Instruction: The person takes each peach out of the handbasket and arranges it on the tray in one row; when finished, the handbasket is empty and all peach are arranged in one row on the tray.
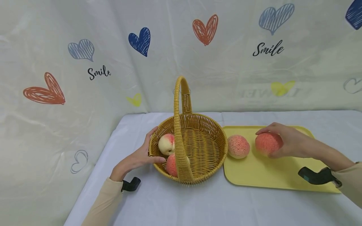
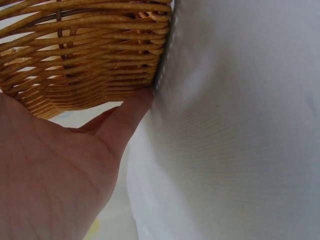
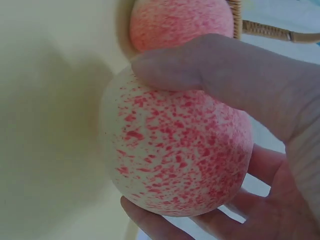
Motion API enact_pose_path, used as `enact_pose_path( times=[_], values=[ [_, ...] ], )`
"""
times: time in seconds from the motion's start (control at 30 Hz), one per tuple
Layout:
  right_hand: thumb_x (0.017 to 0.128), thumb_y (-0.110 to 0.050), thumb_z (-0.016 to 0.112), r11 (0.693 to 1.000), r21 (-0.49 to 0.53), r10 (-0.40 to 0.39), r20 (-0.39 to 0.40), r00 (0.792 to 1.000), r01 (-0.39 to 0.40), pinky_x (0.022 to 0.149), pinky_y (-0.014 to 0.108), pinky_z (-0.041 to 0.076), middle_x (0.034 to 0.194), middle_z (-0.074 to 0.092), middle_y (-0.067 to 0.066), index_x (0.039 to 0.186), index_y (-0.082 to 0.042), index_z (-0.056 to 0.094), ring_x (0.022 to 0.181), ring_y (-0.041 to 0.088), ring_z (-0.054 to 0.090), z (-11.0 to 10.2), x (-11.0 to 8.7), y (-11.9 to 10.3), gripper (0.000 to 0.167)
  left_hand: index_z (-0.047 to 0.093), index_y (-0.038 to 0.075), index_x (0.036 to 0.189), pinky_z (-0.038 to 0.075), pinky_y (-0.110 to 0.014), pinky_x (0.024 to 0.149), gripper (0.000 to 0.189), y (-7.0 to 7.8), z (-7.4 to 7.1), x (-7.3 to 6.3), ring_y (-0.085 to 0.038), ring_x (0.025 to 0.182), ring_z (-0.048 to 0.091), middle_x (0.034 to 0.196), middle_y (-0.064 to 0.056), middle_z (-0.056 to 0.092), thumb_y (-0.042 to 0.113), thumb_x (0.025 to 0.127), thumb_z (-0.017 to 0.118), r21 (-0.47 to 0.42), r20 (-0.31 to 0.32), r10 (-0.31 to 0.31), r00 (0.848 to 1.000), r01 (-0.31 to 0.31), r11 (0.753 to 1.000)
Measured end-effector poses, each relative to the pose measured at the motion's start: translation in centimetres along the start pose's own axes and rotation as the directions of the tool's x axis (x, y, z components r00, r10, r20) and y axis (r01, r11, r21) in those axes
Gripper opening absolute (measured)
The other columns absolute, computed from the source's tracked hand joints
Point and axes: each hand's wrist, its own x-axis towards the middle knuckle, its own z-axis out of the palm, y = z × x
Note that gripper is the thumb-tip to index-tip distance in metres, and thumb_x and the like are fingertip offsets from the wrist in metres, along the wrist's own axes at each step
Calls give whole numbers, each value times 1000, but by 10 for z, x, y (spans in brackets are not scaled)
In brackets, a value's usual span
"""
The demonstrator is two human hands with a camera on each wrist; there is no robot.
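Observation:
The left hand grips the left side of a wicker basket, its thumb over the rim. From the left wrist, fingers show against the woven side, close to the cloth. Inside the basket lie a pale peach with a red blush and a pinker peach, partly behind the handle. Over the yellow tray, the right hand holds a speckled pink peach, thumb and fingers around its sides. Another pink peach sits at the tray's left end, near the basket.
The basket's tall arched handle stands upright across its middle. White cloth covers the table. Behind hangs a pale curtain printed with hearts and words. Each wrist wears a black camera mount.

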Motion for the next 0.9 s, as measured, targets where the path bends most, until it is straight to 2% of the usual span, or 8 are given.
enact_pose_path(
  times=[0.17, 0.27, 0.4, 0.53, 0.67, 0.8, 0.9],
  values=[
    [60, -6, 97, 994, -33, -105, 14, 994, 105, 75, 30, 53, 117, 63, -1, 124, -13, 71, 98, 14, 60, 8, 2, 4, 69, -4, 37, 166, 19, -67, 121, 127, 0, 1, 0, -37, 157, 14, 173, -11, 9, 49, 80, 89, 25, -3, -4, 1000, 4, 1000],
    [61, -5, 96, 993, -24, -117, 23, 993, 118, 75, 30, 54, 118, 64, -1, 125, -13, 71, 100, 15, 61, 11, 3, 4, 69, -4, 37, 166, 18, -69, 120, 127, 0, 1, 0, -38, 158, 11, 174, -10, 4, 52, 79, 89, 34, -5, -7, 1000, 7, 999],
    [66, -7, 95, 994, 13, -110, 23, 994, 110, 75, 30, 54, 120, 64, 0, 127, -14, 70, 101, 16, 60, 13, 5, 3, 66, -4, 37, 166, 18, -68, 120, 128, 0, 2, 0, -37, 158, 11, 174, -10, 6, 53, 79, 89, 31, -5, -6, 1000, 7, 1000],
    [67, -12, 97, 987, -20, -159, -24, 987, 159, 75, 31, 55, 116, 65, -2, 122, -12, 71, 100, 15, 59, 18, 7, 2, 61, -4, 37, 166, 18, -67, 121, 127, -1, 1, 0, -37, 158, 12, 173, -11, 7, 53, 79, 88, 32, -7, -7, 1000, 7, 999],
    [66, -19, 100, 988, -43, -148, -49, 988, 146, 75, 32, 54, 113, 64, -1, 117, -13, 71, 97, 13, 59, 21, 10, 1, 60, -4, 37, 166, 18, -68, 121, 126, 0, 1, -1, -37, 158, 11, 173, -10, 7, 51, 80, 88, 30, -8, -7, 1000, 8, 1000],
    [69, -23, 99, 996, -7, -94, -6, 996, 94, 75, 33, 54, 115, 63, 4, 119, -12, 70, 98, 19, 60, 19, 10, -2, 58, -5, 37, 166, 18, -67, 121, 128, 0, 0, 0, -37, 158, 12, 173, -11, 8, 53, 79, 88, 25, -5, -8, 1000, 9, 1000],
    [71, -18, 97, 995, 11, -100, 22, 995, 100, 77, 33, 54, 118, 63, 5, 121, -13, 71, 102, 22, 60, 17, 10, -3, 56, -6, 38, 166, 19, -66, 121, 129, 0, 0, 0, -38, 158, 13, 173, -13, 9, 55, 79, 88, 14, 1, -13, 1000, 13, 1000]
  ],
)
